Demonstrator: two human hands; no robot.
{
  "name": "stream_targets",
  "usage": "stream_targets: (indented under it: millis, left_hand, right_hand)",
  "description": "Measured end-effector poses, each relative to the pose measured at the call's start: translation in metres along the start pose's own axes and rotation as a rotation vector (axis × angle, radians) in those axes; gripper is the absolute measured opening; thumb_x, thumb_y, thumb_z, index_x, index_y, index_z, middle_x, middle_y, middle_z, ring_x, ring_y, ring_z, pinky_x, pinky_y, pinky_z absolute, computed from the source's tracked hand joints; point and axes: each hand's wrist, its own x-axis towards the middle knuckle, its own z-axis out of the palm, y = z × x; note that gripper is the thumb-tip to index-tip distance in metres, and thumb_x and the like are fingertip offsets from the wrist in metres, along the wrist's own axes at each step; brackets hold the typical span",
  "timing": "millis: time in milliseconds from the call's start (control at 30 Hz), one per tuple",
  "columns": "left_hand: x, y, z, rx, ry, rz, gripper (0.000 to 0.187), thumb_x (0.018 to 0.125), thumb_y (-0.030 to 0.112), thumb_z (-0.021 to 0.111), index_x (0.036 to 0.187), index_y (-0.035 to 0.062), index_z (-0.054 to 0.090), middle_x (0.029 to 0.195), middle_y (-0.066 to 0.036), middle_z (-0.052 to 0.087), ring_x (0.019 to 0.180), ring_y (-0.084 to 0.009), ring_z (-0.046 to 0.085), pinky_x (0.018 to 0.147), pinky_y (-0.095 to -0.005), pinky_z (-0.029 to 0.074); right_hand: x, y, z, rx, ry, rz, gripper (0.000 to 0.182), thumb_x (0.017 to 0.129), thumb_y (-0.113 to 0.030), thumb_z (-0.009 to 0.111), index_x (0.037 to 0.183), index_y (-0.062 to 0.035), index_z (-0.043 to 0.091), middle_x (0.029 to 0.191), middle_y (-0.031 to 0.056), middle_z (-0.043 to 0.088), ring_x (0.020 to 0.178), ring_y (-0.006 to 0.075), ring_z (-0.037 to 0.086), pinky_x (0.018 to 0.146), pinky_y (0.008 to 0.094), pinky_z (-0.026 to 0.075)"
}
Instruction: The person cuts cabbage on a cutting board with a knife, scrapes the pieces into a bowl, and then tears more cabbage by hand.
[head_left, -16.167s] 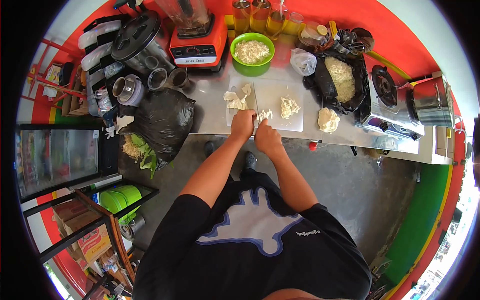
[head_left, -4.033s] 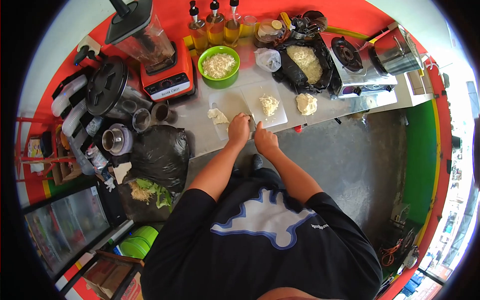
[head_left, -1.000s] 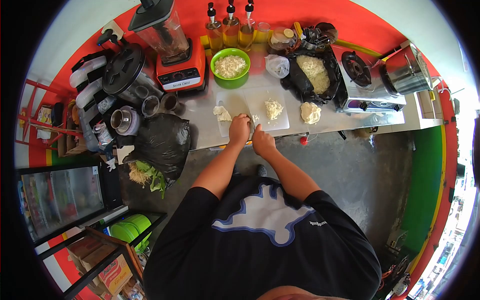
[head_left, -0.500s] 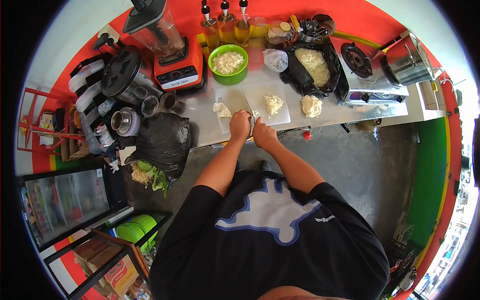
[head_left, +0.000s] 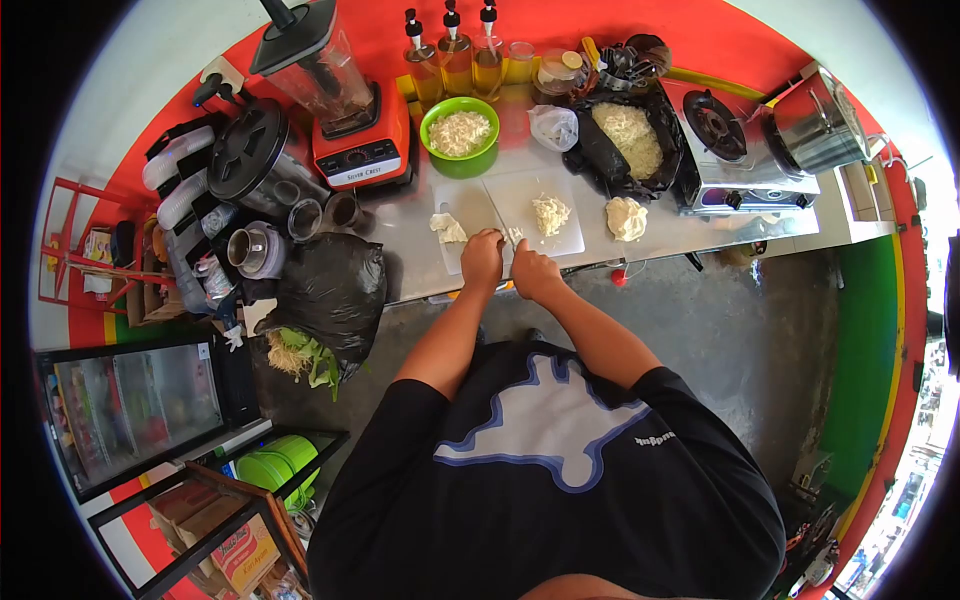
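Note:
A white cutting board lies on the steel counter. My right hand is closed round the handle of a knife, whose thin blade points away over the board. Beside it my left hand is closed with fingers curled down at the board's near edge; what it pinches is too small to make out. Small white cut bits lie between the hands. A pale flat piece is left of my left hand, and a pile of chopped pale food is on the board's right part.
Behind the board is a green bowl of chopped food. A pale lump and a black bag of shreds sit right, near the stove. A blender and a black plastic bag are left. Oil bottles stand behind.
The view has shifted slightly. Both hands remain close together at the board's near edge, and the knife blade shows at a slightly different tilt.

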Motion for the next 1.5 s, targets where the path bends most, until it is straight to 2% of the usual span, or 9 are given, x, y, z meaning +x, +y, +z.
stream_targets:
  millis: [233,300,533,733,833,933,1167,1233,1500]
  left_hand:
    - [-0.005,0.001,-0.004,0.075,-0.046,-0.022,0.013,0.088,0.014,0.066,0.091,0.0050,0.074,0.101,-0.010,0.072,0.097,-0.0339,0.066,0.084,-0.0431,0.053]
    - [-0.005,0.000,-0.004,0.073,-0.013,0.062,0.013,0.088,0.013,0.065,0.092,0.0056,0.075,0.104,-0.009,0.073,0.099,-0.0332,0.066,0.086,-0.0424,0.054]
    - [-0.004,0.000,-0.005,0.042,-0.051,0.006,0.014,0.089,0.012,0.064,0.094,0.0036,0.074,0.106,-0.010,0.072,0.098,-0.0332,0.067,0.087,-0.0419,0.053]
    - [-0.003,-0.002,-0.006,-0.006,-0.025,0.045,0.013,0.088,0.011,0.065,0.094,0.0030,0.073,0.106,-0.010,0.072,0.097,-0.0344,0.067,0.085,-0.0417,0.054]
    - [-0.005,-0.004,-0.003,-0.006,-0.067,-0.016,0.013,0.087,0.011,0.066,0.094,0.0028,0.073,0.107,-0.010,0.072,0.098,-0.0347,0.067,0.084,-0.0412,0.054]
    - [-0.006,-0.003,-0.001,-0.008,0.026,-0.004,0.013,0.087,0.011,0.066,0.094,0.0017,0.072,0.106,-0.011,0.072,0.096,-0.0355,0.067,0.084,-0.0418,0.054]
    - [-0.003,-0.002,-0.007,-0.072,-0.019,0.006,0.012,0.089,0.012,0.064,0.092,0.0024,0.072,0.100,-0.012,0.070,0.094,-0.0350,0.066,0.082,-0.0430,0.053]
    - [-0.005,-0.002,-0.006,-0.078,-0.048,-0.018,0.013,0.090,0.013,0.063,0.091,0.0030,0.072,0.099,-0.011,0.069,0.095,-0.0343,0.065,0.083,-0.0433,0.053]
    - [-0.002,0.001,-0.011,0.021,-0.110,0.064,0.011,0.082,0.004,0.060,0.081,0.0021,0.071,0.093,-0.014,0.065,0.093,-0.0351,0.063,0.083,-0.0443,0.052]
  right_hand:
    - [0.002,-0.005,0.011,0.051,0.005,0.018,0.034,0.090,-0.009,0.061,0.116,0.0024,0.041,0.105,0.0285,0.070,0.104,0.0437,0.070,0.089,0.0493,0.057]
    - [0.005,-0.004,0.006,0.052,-0.001,0.015,0.034,0.091,-0.009,0.060,0.117,0.0025,0.041,0.105,0.0287,0.070,0.104,0.0440,0.070,0.089,0.0492,0.057]
    - [-0.007,-0.005,0.010,0.026,-0.003,0.014,0.032,0.091,-0.007,0.058,0.116,0.0026,0.042,0.107,0.0298,0.070,0.103,0.0446,0.069,0.090,0.0496,0.056]
    - [0.006,-0.006,-0.001,0.074,-0.009,0.004,0.031,0.092,-0.006,0.056,0.117,0.0025,0.042,0.108,0.0307,0.069,0.104,0.0447,0.069,0.090,0.0496,0.056]
    - [-0.003,-0.004,0.002,0.063,-0.045,0.021,0.029,0.093,-0.007,0.055,0.117,0.0021,0.042,0.107,0.0304,0.070,0.104,0.0447,0.069,0.090,0.0499,0.056]
    - [-0.005,-0.004,0.011,0.057,-0.011,0.035,0.028,0.093,-0.008,0.055,0.116,0.0019,0.042,0.108,0.0302,0.069,0.105,0.0448,0.069,0.090,0.0499,0.056]
    - [0.003,-0.009,-0.003,0.055,0.000,0.015,0.027,0.093,-0.006,0.055,0.116,0.0017,0.042,0.107,0.0298,0.070,0.104,0.0442,0.070,0.089,0.0494,0.056]
    - [-0.003,-0.008,0.002,-0.064,-0.010,-0.012,0.028,0.098,-0.013,0.052,0.119,0.0023,0.043,0.105,0.0252,0.072,0.102,0.0389,0.072,0.087,0.0456,0.059]
    - [0.012,-0.007,0.002,0.015,0.026,-0.047,0.027,0.097,-0.012,0.054,0.117,0.0029,0.043,0.105,0.0266,0.072,0.101,0.0411,0.071,0.086,0.0464,0.058]
